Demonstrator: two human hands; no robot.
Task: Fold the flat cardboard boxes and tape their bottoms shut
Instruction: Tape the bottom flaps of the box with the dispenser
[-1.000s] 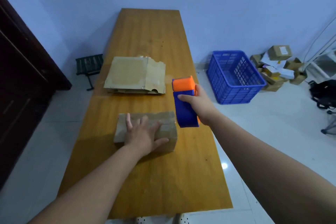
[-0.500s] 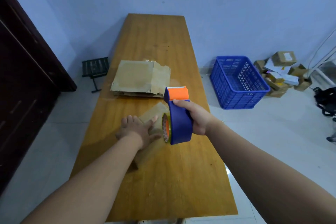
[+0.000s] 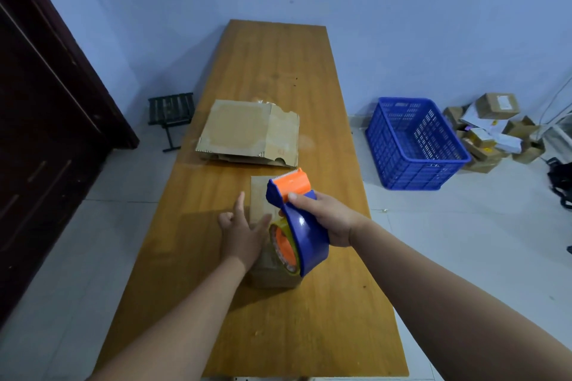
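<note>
A small folded cardboard box [image 3: 259, 192] lies lengthwise on the wooden table [image 3: 278, 77], its long side pointing away from me. My left hand [image 3: 243, 233] rests flat on the box with fingers spread, pressing it down. My right hand [image 3: 325, 216] grips a blue and orange tape dispenser [image 3: 295, 219] just above the box's right side, hiding part of it. A stack of flat cardboard boxes [image 3: 250, 133] lies farther back on the table.
A blue plastic crate [image 3: 414, 145] stands on the floor right of the table, with a heap of small cartons [image 3: 492, 130] beyond it. A dark folding stool [image 3: 170, 110] and a dark wooden door [image 3: 46, 108] are on the left.
The box has turned from lying crosswise to pointing away from me under my left hand. My right hand brought the tape dispenser down and left, over the box.
</note>
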